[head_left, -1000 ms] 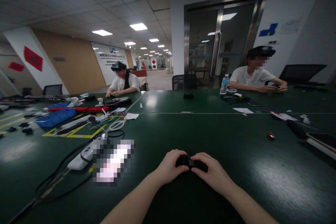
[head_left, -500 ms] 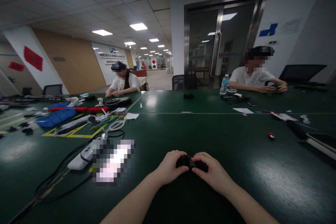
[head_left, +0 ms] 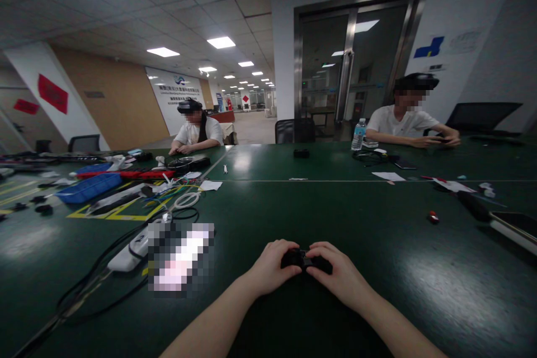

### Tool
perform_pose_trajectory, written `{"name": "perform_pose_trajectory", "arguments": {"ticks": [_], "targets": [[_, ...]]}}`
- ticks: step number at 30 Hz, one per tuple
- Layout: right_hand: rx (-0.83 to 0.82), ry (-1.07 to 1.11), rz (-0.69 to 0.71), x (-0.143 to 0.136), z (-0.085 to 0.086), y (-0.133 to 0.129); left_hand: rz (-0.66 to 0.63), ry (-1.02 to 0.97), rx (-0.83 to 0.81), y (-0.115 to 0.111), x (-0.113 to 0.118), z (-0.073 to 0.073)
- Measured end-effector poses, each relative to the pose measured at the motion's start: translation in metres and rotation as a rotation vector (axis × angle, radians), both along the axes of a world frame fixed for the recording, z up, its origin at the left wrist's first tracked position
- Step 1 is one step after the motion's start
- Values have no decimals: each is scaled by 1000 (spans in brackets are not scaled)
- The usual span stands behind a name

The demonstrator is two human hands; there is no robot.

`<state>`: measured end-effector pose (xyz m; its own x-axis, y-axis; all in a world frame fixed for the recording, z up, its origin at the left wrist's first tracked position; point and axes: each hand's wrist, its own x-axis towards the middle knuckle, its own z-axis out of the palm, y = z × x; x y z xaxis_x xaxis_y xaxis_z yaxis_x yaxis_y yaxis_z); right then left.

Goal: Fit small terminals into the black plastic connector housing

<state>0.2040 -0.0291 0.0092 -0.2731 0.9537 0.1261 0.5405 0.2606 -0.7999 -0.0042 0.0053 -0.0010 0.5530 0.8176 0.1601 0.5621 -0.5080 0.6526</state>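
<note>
A small black object (head_left: 305, 259) sits low over the green table (head_left: 268, 212), right in front of me. My left hand (head_left: 271, 265) closes on its left end, thumb at the near side and fingers at the far side. From the other end, my right hand (head_left: 342, 274) grips it the same way. The fingers cover both ends, and the dark middle shows too little detail to tell its kind.
To the left lie a white power strip (head_left: 130, 251) with black cables, a pixelated bright rectangle (head_left: 184, 257) and a blue tray (head_left: 90, 187). A small red item (head_left: 433, 217) rests at right. Across the table sit two people, near a water bottle (head_left: 359, 135).
</note>
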Motion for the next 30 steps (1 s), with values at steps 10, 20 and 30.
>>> {"name": "perform_pose_trajectory", "arguments": {"ticks": [10, 20, 30], "targets": [[64, 92, -73, 2, 5, 4, -5, 6, 0, -1, 0, 4], [3, 341, -222, 8, 14, 7, 9, 5, -27, -1, 0, 4], [-10, 529, -340, 16, 14, 10, 6, 23, -51, -3, 0, 7]]}}
